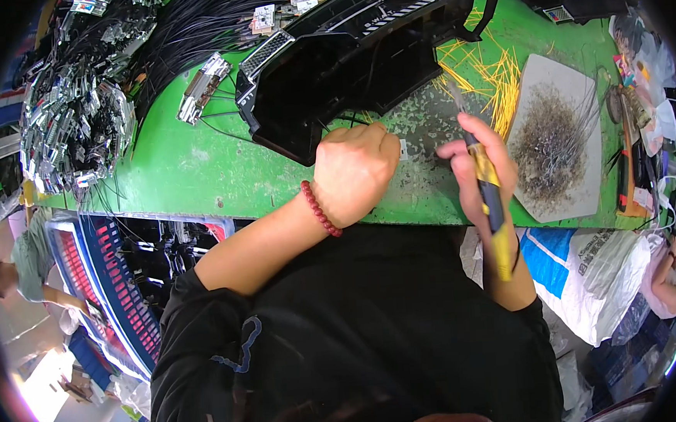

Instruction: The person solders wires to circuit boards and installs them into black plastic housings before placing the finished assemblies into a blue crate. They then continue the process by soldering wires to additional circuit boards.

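My left hand, with a red bead bracelet at the wrist, is closed at the near edge of a black plastic shell. Its fingertips point down and away, so what they pinch is hidden. My right hand grips a yellow-and-black handled soldering iron, its slim tip pointing to the far left, slightly blurred. White lettering and stripes mark the shell's far rim, and dark wires show by its near edge. Left of the shell lies a shiny metallic part with black wires.
Thin yellow wires lie scattered beyond my right hand. A grey board bears dark residue and wire scraps. Shiny parts and black wires heap at the green table's left. White sacks sit lower right; a co-worker's arm shows left.
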{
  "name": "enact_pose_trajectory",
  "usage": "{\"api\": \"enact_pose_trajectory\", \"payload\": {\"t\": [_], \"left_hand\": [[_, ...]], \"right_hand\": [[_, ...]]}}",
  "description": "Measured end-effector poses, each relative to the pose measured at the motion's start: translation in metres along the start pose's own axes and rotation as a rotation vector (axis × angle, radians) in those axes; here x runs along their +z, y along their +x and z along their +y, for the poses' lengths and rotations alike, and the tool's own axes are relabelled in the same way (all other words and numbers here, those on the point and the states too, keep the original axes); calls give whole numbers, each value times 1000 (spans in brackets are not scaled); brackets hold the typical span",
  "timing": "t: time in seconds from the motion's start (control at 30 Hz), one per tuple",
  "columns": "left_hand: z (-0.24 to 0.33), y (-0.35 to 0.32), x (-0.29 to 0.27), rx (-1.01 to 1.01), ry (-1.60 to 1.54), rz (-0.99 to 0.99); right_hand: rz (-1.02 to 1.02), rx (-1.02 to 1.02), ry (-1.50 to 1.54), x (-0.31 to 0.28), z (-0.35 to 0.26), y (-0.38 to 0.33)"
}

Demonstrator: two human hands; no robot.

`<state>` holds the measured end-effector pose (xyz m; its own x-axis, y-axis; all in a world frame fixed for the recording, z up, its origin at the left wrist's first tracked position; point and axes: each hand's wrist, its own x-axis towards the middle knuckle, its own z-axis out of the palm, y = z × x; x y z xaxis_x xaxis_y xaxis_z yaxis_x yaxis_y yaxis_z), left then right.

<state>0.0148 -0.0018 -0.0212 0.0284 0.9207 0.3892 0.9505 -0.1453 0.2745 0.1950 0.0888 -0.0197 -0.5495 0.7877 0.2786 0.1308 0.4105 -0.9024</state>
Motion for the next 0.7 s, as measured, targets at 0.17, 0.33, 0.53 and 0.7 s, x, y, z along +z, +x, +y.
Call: {"api": "enact_pose_trajectory", "payload": {"t": [0.17,0.33,0.53,0.7], "left_hand": [[-1,-1,2,7,-12,23],[-1,-1,3,15,-21,43],[-1,-2,4,6,-15,40],[-1,-1,3,4,-15,41]], "right_hand": [[-75,-76,66,-16,-7,-13],[45,122,113,-6,7,-38],[5,85,90,-4,6,-34],[23,46,81,-1,6,-32]]}}
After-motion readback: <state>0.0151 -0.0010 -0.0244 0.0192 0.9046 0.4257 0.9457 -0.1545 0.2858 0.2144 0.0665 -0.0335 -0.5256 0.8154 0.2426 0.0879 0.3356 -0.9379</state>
